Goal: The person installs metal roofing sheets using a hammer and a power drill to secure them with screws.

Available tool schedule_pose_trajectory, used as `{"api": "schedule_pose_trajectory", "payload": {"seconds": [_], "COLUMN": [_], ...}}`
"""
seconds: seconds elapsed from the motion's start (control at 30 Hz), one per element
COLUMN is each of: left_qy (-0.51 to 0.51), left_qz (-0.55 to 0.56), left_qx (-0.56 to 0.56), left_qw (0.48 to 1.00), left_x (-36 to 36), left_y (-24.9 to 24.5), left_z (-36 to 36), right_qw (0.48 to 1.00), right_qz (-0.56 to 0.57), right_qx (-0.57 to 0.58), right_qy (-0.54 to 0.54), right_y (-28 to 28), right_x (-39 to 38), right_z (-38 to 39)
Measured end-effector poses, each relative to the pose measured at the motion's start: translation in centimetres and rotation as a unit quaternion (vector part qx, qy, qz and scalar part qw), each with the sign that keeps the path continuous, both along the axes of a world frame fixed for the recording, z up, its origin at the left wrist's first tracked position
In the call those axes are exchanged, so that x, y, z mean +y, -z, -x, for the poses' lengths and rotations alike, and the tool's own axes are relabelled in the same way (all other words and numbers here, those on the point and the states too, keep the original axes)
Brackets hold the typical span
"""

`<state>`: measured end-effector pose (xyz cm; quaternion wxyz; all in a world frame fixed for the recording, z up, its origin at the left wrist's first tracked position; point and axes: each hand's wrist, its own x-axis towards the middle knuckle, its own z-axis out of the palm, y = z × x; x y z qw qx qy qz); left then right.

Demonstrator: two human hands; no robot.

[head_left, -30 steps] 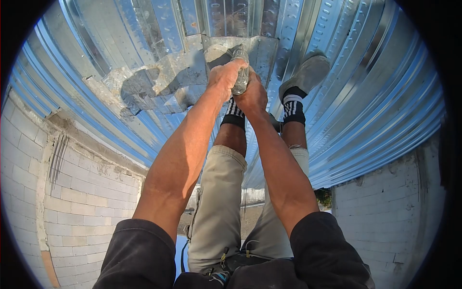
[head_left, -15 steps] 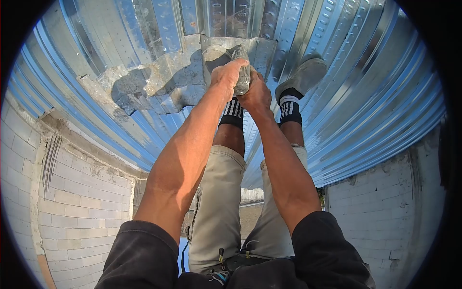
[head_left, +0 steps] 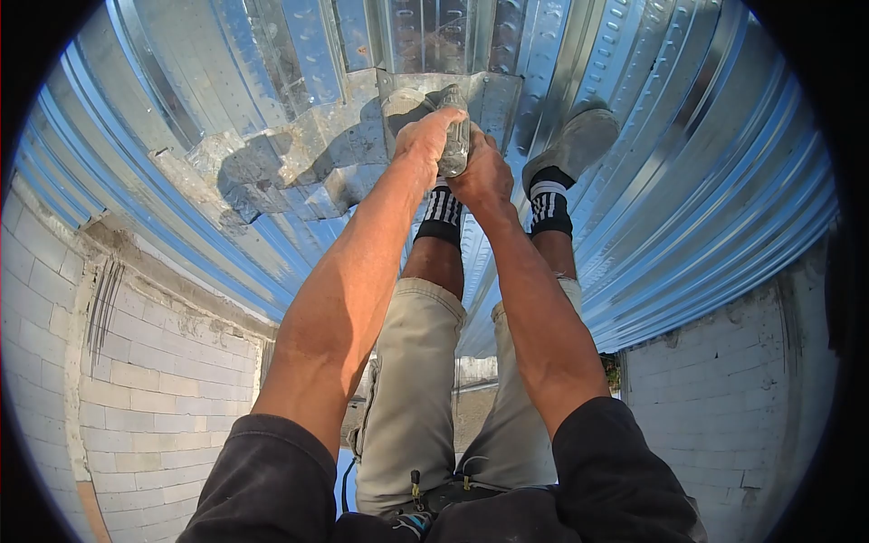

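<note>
My left hand (head_left: 423,138) and my right hand (head_left: 484,174) are together in front of me, fingers closed around a grey, dusty oblong object (head_left: 455,149). Its upper end sticks up past the left thumb; I cannot make out its kind, and most of the right fingers are hidden. Just beyond the hands lies a bent piece of sheet metal (head_left: 498,100), resting on the corrugated metal decking (head_left: 625,226). One shoe (head_left: 407,104) is on that bent piece, partly behind my left hand. The other shoe (head_left: 579,145) stands on the decking to the right.
A dented, dirty metal strip (head_left: 272,172) stretches left across the ribs, with shadows on it. Low down are block walls, one on the left (head_left: 163,398) and one on the right (head_left: 706,407). The decking edge and a drop show between my legs.
Both hands keep their hold on the grey object, which has turned slightly. The view has shifted a little; otherwise arms and feet stay nearly the same.
</note>
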<state>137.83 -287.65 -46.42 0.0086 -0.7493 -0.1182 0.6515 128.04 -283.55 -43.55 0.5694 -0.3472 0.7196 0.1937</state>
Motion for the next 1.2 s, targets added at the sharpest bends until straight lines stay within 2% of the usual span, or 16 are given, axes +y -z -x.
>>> {"api": "schedule_pose_trajectory", "payload": {"seconds": [0.1,0.2,0.3,0.33,0.37,0.43,0.5,0.6,0.63,0.7,0.8,0.93,1.0,1.13,1.2], "left_qy": [0.007,-0.052,-0.024,-0.057,-0.086,-0.060,-0.033,-0.066,-0.057,-0.012,0.045,0.073,0.088,0.001,0.022], "left_qz": [0.021,0.025,0.011,0.011,0.020,0.034,0.022,0.016,-0.007,0.017,0.041,0.182,0.162,0.178,0.171], "left_qx": [0.008,0.024,-0.001,0.010,0.024,0.013,0.029,0.027,0.028,-0.049,-0.054,-0.027,-0.019,0.033,0.021], "left_qw": [1.000,0.998,1.000,0.998,0.996,0.998,0.999,0.997,0.998,0.999,0.997,0.980,0.983,0.984,0.985], "left_x": [-0.1,0.8,0.5,0.8,1.1,2.0,0.1,-0.5,2.7,1.4,3.6,8.1,7.3,8.1,7.4], "left_y": [0.2,1.6,1.3,1.3,1.8,3.0,0.6,-1.7,2.3,-1.5,-3.7,-9.4,-15.9,-24.4,-28.0], "left_z": [0.2,0.2,0.8,0.6,0.3,0.3,0.0,0.1,-0.8,-0.3,-3.5,-9.2,-10.8,-15.2,-15.9], "right_qw": [1.000,0.999,0.997,0.997,0.997,0.997,0.997,0.996,0.994,0.992,0.991,0.985,0.981,0.978,0.970], "right_qz": [0.005,0.035,0.076,0.064,0.075,0.062,0.077,0.077,0.088,0.090,0.056,0.080,0.123,0.132,0.177], "right_qx": [0.004,-0.019,-0.027,-0.032,-0.022,-0.030,-0.025,-0.016,-0.016,-0.024,-0.050,-0.047,-0.041,0.026,0.060], "right_qy": [-0.002,-0.019,0.000,-0.034,-0.023,-0.016,-0.013,-0.040,-0.056,-0.085,-0.115,-0.146,-0.141,-0.158,-0.156], "right_y": [-0.2,-0.5,-0.6,-0.8,-0.6,-0.4,0.1,0.2,0.4,-0.3,-3.9,-11.1,-15.5,-25.9,-28.6], "right_x": [-0.6,-1.3,-1.0,-1.6,-1.3,-1.4,-0.9,0.5,1.1,0.2,-1.3,-2.7,-3.9,-8.7,-9.2], "right_z": [0.3,1.1,1.7,1.9,1.8,1.7,1.5,1.2,1.4,2.2,3.0,5.7,7.8,12.0,14.9]}}
